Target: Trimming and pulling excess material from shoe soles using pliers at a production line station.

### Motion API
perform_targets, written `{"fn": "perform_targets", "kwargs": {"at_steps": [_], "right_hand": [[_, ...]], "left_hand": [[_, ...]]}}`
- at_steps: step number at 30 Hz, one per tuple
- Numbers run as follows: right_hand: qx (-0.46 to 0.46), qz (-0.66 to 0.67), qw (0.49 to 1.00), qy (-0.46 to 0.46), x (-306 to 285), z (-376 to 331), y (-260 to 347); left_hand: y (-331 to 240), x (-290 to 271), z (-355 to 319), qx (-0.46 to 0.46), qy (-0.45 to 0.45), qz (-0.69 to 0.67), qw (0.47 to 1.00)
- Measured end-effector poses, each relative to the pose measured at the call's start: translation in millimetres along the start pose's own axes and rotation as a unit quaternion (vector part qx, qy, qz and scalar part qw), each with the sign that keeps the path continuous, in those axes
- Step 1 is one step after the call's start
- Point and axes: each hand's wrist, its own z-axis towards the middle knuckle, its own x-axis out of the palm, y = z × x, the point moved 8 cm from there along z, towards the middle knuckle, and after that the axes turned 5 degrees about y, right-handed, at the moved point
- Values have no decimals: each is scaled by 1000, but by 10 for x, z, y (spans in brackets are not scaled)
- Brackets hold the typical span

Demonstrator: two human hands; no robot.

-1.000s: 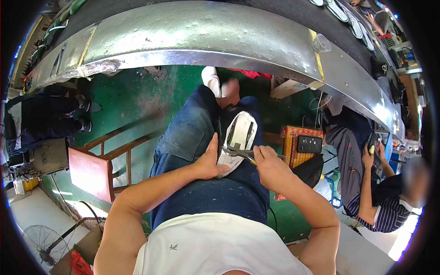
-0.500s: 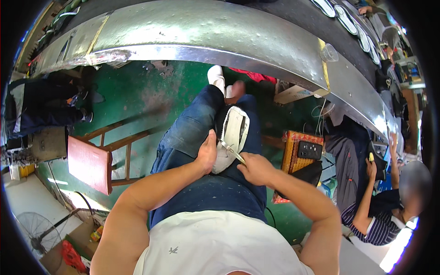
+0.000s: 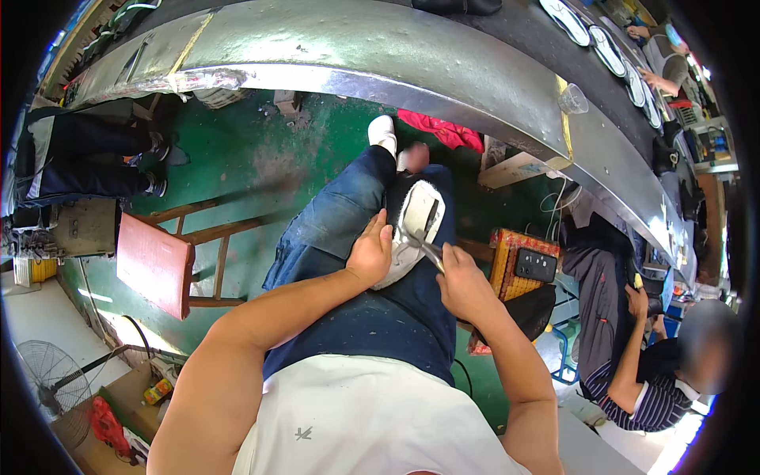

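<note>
A shoe (image 3: 393, 273) lies bottom up on my lap, slanting across my thighs. Its underside is off-white, with a pale rim and a dark strip in the middle. My left hand (image 3: 370, 252) grips its left side, with thumb and fingers along the edge. In my right hand (image 3: 465, 281) is a metal hand tool (image 3: 427, 252) with a curved head, perhaps pincers. That head is over the middle of the shoe's underside, though blur hides whether it touches. My right fingers are wrapped round the handle at the shoe's right side.
A metal-edged workbench (image 3: 317, 47) curves across the front, with white soles (image 3: 564, 20) and a clear cup (image 3: 573, 99). A red-topped wooden stool (image 3: 152, 257) stands left. To the right, a phone (image 3: 536, 264) lies on a woven seat (image 3: 505, 273), near a seated person (image 3: 653, 388).
The tool's head has shifted up towards the shoe's middle and looks turned. My hands and the shoe appear slightly further right, as the whole view has also shifted.
</note>
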Motion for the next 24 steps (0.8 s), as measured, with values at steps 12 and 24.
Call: {"fn": "perform_targets", "kwargs": {"at_steps": [12,24], "right_hand": [[103,95,989,-53,335,48,-726],[68,233,966,-86,-124,451,-611]], "left_hand": [[-441,50,-142,79,195,201,957],[-539,66,95,59,284,246,925]]}}
